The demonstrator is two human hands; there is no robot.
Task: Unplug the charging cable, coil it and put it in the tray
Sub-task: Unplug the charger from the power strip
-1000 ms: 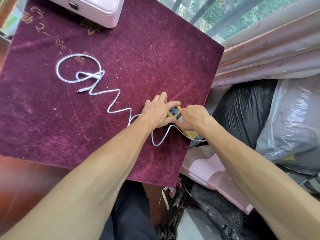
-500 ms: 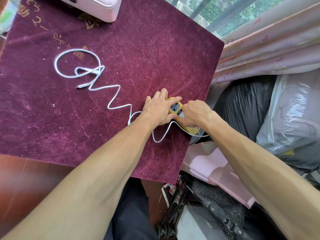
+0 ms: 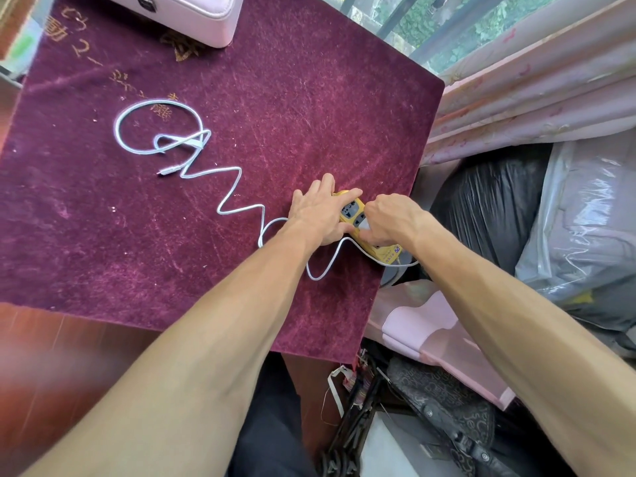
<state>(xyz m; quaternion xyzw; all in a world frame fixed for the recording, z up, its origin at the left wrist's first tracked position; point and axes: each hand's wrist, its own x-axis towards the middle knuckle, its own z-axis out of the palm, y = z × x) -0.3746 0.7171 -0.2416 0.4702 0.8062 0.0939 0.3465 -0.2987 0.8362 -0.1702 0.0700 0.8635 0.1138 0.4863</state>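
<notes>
Step in hand, as I read it: pulling the plug.

Your left hand (image 3: 318,218) is pressed flat, fingers spread, over the far end of the yellow plastic power strip (image 3: 358,220) near the right edge of the worktop, which is covered with a dark red velvet cloth (image 3: 292,108). Your right hand (image 3: 390,220) has its fingers pinched narrow on the small white charger plug (image 3: 364,224) seated in the strip. Whether the plug is already free of its socket, I can't tell.

The thin white charging cable (image 3: 241,191) runs from the plug, loops toward you, then zigzags left across the cloth to a loose ring, with its free connector lying beside the ring.

How to do it well:
- Keep the left hand's weight on the strip so it doesn't lift or slide off the edge.
- Pull on the plug body, straight up out of the socket. Don't yank the cord.
- Rock it slightly if it sticks; don't twist.
- Watch the loop near your left wrist; it could snag as you lift.

Only a pale pink box (image 3: 192,15) shows, at the far edge. I can't confirm that's the tray.
</notes>
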